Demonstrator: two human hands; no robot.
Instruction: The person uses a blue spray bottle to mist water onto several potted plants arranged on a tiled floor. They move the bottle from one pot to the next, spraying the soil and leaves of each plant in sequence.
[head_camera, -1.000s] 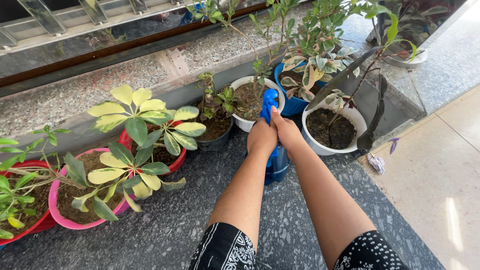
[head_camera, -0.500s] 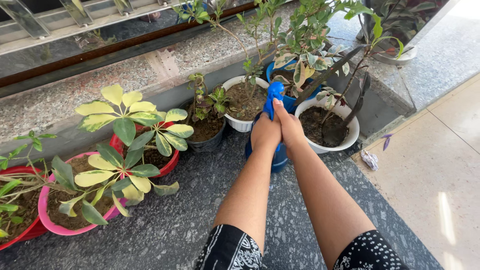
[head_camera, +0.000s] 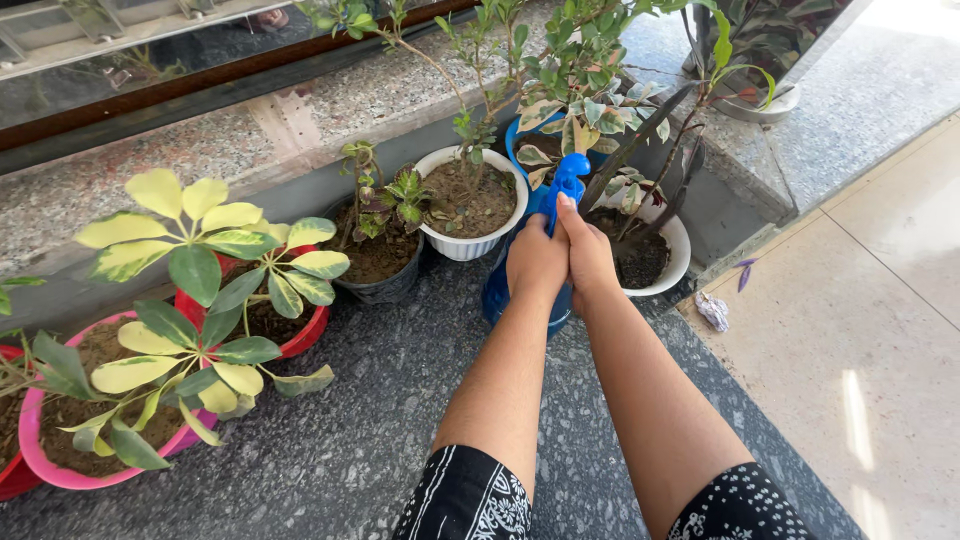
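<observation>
Both of my hands wrap a blue spray bottle, which I hold just above the dark stone ledge. My left hand grips its neck from the left. My right hand presses against it from the right, with a finger stretched up along the blue spray head. The nozzle sits between a white pot of soil with a thin stemmed plant and another white pot to the right. Most of the bottle's body is hidden behind my hands.
A row of potted plants lines the ledge: a pink pot and a red pot with yellow-green leaves, a dark pot, a blue pot. A grey stone sill runs behind. Pale tiled floor lies to the right.
The bottle and both hands have risen and shifted slightly right, toward the white pots. The view has tilted, so the pots slid left and down in the picture.
</observation>
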